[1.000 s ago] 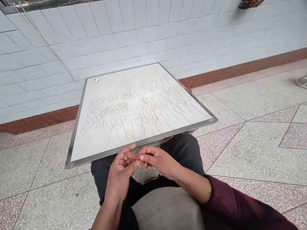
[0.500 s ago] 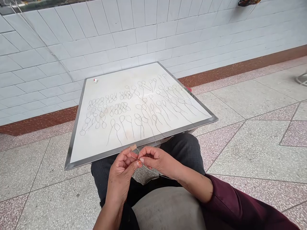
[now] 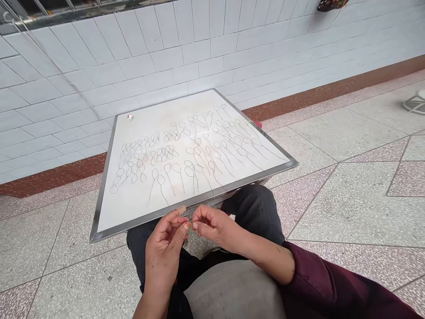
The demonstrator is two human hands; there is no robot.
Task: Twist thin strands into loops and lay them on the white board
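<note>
- Toward the table's (image 3: 133,222) left edge: double loops (image 3: 164,154).
- Below its near edge, pinching with left hand (image 3: 166,248), seemingly on wire too fine to make out.
- Showing no loop there now, unlike half a second ago; perhaps drawn small or turned edge-on, so mid-shaping.
- Pinching likewise with right hand (image 3: 219,228), just beside.
- Toward right edge: tailed loops (image 3: 244,144).
- Upper right: dark basket (image 3: 332,4), contents hidden.

1. Lettering: no text, label, brand, number or sign is legible.
2. Small red-and-white object (image 3: 130,118), far left corner of the white tabletop (image 3: 159,117): any marking is too small to read.
3. Figure-eight loops (image 3: 162,154), on the same tabletop: thin bent strands, not written numerals.
</note>
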